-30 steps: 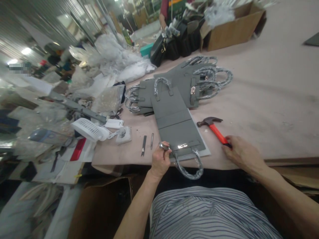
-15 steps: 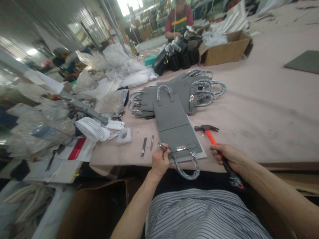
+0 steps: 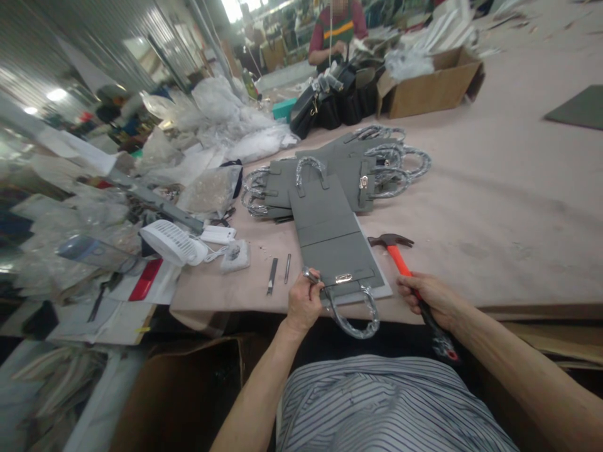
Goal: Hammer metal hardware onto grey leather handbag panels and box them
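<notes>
Grey bag panel (image 3: 330, 242) is laid at the surface's (image 3: 471, 251) near edge; a metal rod (image 3: 309, 275) is gripped by the curled left hand (image 3: 304, 303), a hammer (image 3: 399, 258) by the closed right hand (image 3: 431, 296). The clasp (image 3: 343, 279) could be dented by a hammer slip.

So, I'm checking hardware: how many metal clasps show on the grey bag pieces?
2 clear: one clasp on the nearest piece, by the left hand; another clasp on the pile behind. A glint there may be a third; others may be hidden.

Flat grey bag panel (image 3: 330, 220), silver tool (image 3: 309, 275) by its corner, orange-handled hammer (image 3: 399, 260) alongside
</notes>
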{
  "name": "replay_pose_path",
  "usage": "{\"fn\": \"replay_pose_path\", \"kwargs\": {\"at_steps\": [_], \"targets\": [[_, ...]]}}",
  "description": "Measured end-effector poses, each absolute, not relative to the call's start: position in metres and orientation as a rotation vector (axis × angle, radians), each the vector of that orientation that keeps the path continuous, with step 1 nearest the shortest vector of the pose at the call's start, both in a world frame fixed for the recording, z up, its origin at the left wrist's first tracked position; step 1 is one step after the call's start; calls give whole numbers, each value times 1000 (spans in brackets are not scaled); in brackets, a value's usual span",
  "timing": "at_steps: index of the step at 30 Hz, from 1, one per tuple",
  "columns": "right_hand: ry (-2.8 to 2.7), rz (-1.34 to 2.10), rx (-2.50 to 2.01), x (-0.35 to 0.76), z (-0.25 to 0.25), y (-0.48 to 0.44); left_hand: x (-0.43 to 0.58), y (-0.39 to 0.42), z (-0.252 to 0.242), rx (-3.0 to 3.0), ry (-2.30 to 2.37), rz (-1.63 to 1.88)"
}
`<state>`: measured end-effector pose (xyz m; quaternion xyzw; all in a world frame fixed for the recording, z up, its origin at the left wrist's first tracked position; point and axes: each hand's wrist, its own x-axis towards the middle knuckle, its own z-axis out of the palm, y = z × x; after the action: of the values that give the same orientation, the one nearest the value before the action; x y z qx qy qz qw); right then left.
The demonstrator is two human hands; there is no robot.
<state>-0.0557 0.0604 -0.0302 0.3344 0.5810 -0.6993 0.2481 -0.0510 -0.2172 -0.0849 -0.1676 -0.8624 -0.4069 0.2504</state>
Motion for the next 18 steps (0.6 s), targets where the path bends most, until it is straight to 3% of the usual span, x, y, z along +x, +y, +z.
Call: {"fn": "replay_pose_path", "kwargs": {"at_steps": [12, 15, 18], "targets": [[1737, -1919, 913, -54, -17, 60, -51, -221, -82, -474, -2421, -1273], [2125, -1938, 753, -52, 17, 55, -50, -220, -80, -462, -2416, -1304], [2779, -1698, 217, -45, 59, 50, -51, -219, -79, -478, -2428, -1325]]}}
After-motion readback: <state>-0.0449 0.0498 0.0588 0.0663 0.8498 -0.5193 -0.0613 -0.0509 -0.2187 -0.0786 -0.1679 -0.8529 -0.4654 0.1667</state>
